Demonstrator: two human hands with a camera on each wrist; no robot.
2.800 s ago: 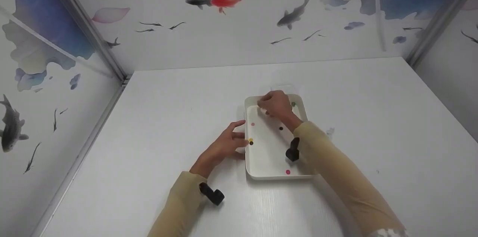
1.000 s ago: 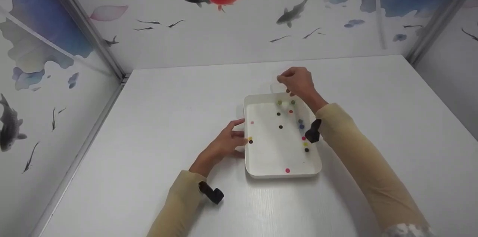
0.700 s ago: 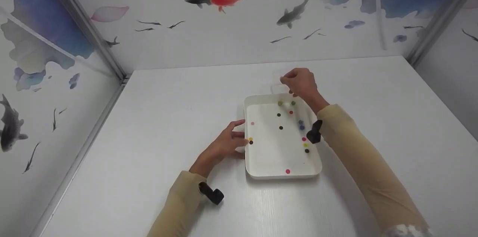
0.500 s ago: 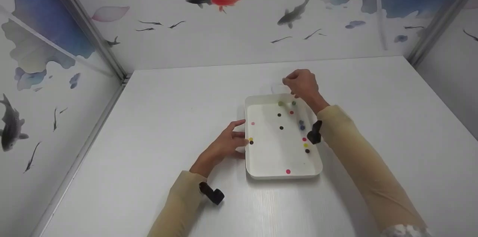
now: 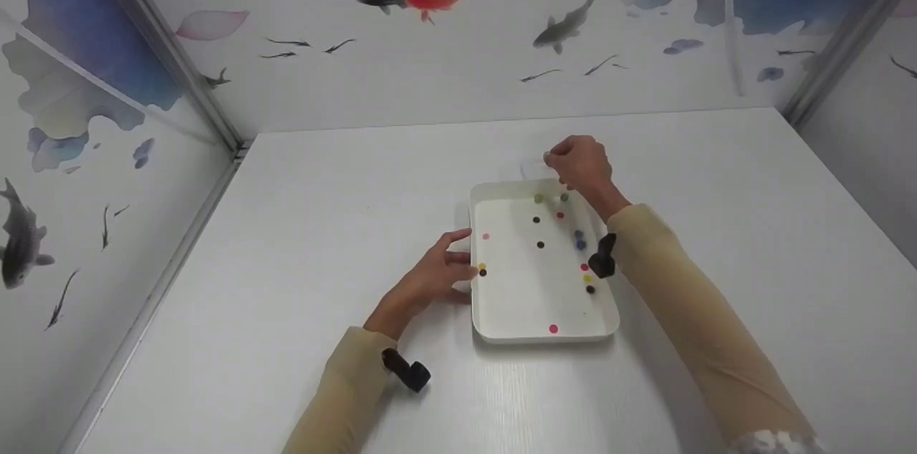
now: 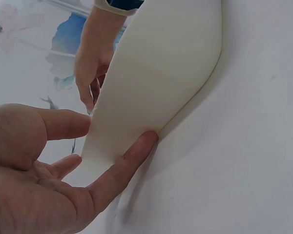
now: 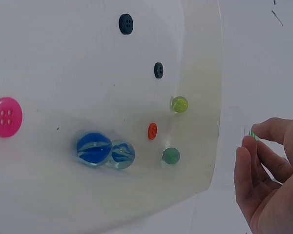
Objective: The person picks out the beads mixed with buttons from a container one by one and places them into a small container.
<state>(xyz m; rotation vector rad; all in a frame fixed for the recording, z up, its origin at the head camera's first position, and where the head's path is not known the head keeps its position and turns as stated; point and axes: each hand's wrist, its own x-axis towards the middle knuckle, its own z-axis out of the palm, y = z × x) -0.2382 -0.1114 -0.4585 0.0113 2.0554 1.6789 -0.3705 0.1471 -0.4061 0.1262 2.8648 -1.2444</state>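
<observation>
A white rectangular tray holds scattered buttons and glass marbles. My left hand rests its fairly straight fingers against the tray's left wall, as the left wrist view shows too. My right hand is just beyond the tray's far edge, beside a small clear container. In the right wrist view its thumb and finger pinch a green marble, mostly hidden by the fingertips. Inside the tray are blue marbles, a yellow-green marble, another green marble, an orange button and dark buttons.
A pink button lies near the tray's front edge. Yellow and black buttons sit by its left wall, and more buttons by its right wall. White walls with painted fish border the white table.
My right hand has moved from inside the tray's far part to beyond its far edge, then drifted slightly right and nearer. The left hand has stayed against the tray.
</observation>
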